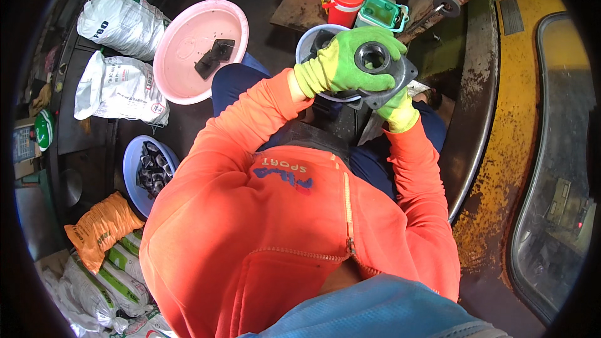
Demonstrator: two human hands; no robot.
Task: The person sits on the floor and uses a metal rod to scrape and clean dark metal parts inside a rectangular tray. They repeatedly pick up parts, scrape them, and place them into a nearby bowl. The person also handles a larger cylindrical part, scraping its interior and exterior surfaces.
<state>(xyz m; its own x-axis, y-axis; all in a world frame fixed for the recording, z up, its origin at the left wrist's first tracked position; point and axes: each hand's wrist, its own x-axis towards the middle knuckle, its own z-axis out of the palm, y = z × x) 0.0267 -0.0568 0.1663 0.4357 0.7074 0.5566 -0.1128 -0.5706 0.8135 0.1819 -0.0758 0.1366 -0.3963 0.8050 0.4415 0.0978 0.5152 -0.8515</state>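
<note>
Both my hands wear yellow-green gloves and hold one black flanged part (pixel 405 75) with a round collar, a central hole and small holes at its corners. My left hand (pixel 347 59) is closed round the collar from the left, fingers over its top. From below right, my right hand (pixel 399 111) grips the flange edge; its fingertips are partly hidden behind the part. Under the hands stands a light blue basin (pixel 303 45) with dark pieces in it, mostly covered by the left glove.
A pink basin (pixel 168 56) with black parts (pixel 215 58) stands left. Nearer is a blue basin (pixel 130 172) full of small black pieces. White sacks (pixel 122 22) and an orange sack (pixel 103 228) line the left. A red jug (pixel 345 5) stands ahead; a rusty yellow machine (pixel 507 150) rises right.
</note>
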